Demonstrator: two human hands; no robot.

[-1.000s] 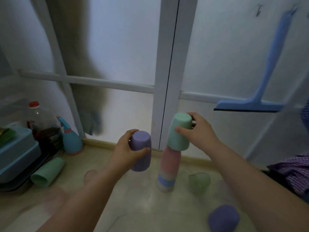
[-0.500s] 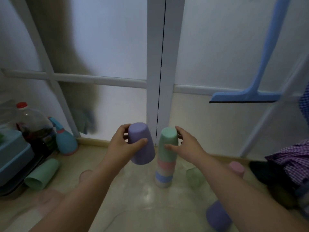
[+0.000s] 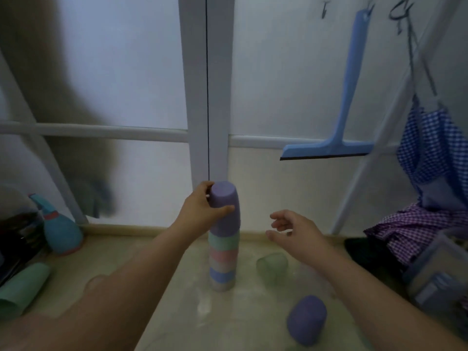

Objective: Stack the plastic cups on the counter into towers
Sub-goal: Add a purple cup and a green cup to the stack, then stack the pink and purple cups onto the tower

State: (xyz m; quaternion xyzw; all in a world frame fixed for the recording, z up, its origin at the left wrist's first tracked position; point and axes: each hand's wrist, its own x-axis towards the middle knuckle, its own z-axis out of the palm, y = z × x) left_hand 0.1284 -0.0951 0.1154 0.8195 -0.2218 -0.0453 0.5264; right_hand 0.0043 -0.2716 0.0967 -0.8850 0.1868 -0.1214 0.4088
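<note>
A tower of upside-down cups (image 3: 222, 259) stands on the pale counter (image 3: 182, 312), showing green, pink, cream and blue bands. My left hand (image 3: 200, 211) grips a purple cup (image 3: 225, 206) that sits over the top of the tower. My right hand (image 3: 293, 230) hovers to the right of the tower, fingers apart, holding nothing. A translucent green cup (image 3: 272, 266) stands right of the tower. Another purple cup (image 3: 306, 323) lies near the front right. At the far left a green cup (image 3: 22, 287) lies on its side.
A blue spray bottle (image 3: 60, 231) stands at the back left beside a dark bottle. A blue squeegee (image 3: 339, 122) hangs on the wall. Checked cloths (image 3: 415, 229) and a grey box (image 3: 440, 274) crowd the right side. A frosted window backs the counter.
My left hand carried the purple cup right and lowered it over the tower's green top cup. My right hand let go of the green cup and drew away to the right.
</note>
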